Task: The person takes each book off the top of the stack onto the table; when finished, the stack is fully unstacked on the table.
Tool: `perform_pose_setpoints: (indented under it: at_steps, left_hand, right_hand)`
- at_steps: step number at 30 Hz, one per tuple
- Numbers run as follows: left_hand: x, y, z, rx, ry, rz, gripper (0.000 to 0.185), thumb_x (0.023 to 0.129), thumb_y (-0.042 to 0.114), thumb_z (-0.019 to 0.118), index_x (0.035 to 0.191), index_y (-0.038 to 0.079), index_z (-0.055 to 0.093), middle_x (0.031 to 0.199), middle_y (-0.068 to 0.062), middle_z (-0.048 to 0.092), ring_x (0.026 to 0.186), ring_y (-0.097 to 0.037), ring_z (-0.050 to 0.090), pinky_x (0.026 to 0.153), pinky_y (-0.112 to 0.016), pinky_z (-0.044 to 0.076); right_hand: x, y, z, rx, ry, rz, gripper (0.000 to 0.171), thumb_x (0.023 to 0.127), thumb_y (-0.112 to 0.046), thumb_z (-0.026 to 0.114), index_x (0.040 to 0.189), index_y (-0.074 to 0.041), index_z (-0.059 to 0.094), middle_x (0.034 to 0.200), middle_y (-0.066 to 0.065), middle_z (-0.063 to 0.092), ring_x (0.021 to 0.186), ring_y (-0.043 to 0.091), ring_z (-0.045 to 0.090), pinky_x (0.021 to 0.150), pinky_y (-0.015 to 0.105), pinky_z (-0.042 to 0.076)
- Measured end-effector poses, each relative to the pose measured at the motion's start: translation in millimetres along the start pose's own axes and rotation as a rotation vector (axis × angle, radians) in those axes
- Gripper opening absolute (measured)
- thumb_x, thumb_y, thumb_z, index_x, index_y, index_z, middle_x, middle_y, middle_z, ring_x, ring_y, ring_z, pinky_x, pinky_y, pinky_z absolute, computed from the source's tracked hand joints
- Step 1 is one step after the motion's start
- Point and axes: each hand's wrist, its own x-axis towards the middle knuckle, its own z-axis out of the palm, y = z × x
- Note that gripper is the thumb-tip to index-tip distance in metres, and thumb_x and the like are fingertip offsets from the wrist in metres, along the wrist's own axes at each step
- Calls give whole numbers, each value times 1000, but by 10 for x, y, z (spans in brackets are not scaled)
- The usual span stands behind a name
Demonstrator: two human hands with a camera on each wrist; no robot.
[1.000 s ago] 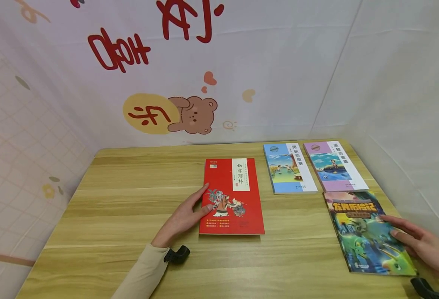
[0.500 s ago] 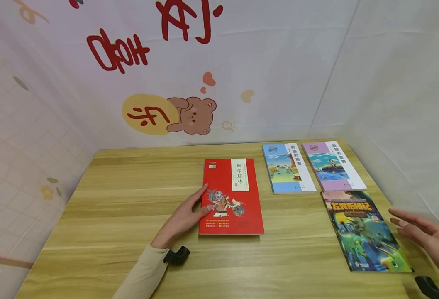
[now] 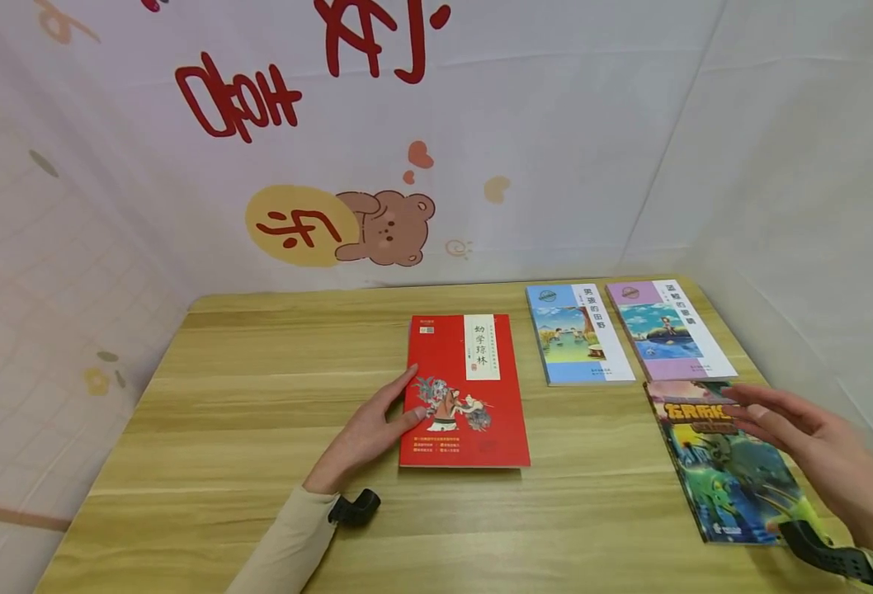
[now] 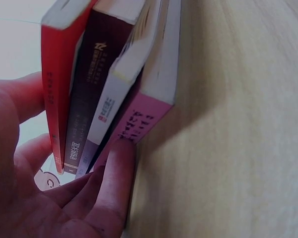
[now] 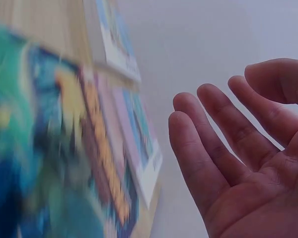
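My left hand [image 3: 365,425] rests against the left side of a stack of books, thumb over the edge of the red book [image 3: 466,396] on top. The left wrist view shows the spines under it: a dark book [image 4: 92,84], a white-edged book [image 4: 109,99] and a pink book [image 4: 144,114] lowest, its spine touched by a finger [image 4: 116,178]. My right hand [image 3: 815,445] hovers over the right side of a dinosaur-cover comic book [image 3: 711,470], covering part of its title. Its fingers [image 5: 188,148] are extended in the right wrist view, with nothing held.
Behind the comic lie a blue-and-white book [image 3: 566,338] and a purple-and-white book [image 3: 663,330] near the back right of the wooden table [image 3: 273,363]. White cloth walls [image 3: 555,124] stand behind the table and at both sides.
My right hand drew off the dinosaur comic to the right, then came back left and up over its upper part. My left hand and the books have stayed in place.
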Motion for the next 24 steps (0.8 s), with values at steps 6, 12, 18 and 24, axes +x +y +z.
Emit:
perform_pose_setpoints:
  at_steps: [6,12,18,24]
  left_hand:
    - [-6,10,4,-4,-3,-13,75,99,36,70,164,29,33,164,-12,35,142,-35,39,111,-62,40]
    - [7,23,1,0,-3,-11,76,99,37,70,164,29,33,164,-12,36,142,-34,39,110,-62,41]
    - [24,16,-3,6,-1,-7,76,98,40,70,164,29,33,164,-13,36,142,-35,40,110,-63,40]
    - [14,12,-9,5,3,-5,75,98,39,70,164,29,34,164,-12,37,144,-36,39,111,-64,39]
  right_hand:
    - [138,-395,263,65,-76,-72,44,113,-27,44,155,-14,48,148,-5,56,114,14,69,86,22,54]
    - [315,-628,578,195,-148,-184,38,112,-18,46,148,-8,54,141,6,62,118,16,68,90,30,58]
    - [467,-773,854,259,-256,-253,38,112,-16,48,146,1,53,144,15,59,120,17,67,95,26,55]
    - [601,-882,1108,290,-310,-246,40,110,-17,53,145,3,52,143,15,60,117,27,69,95,26,55]
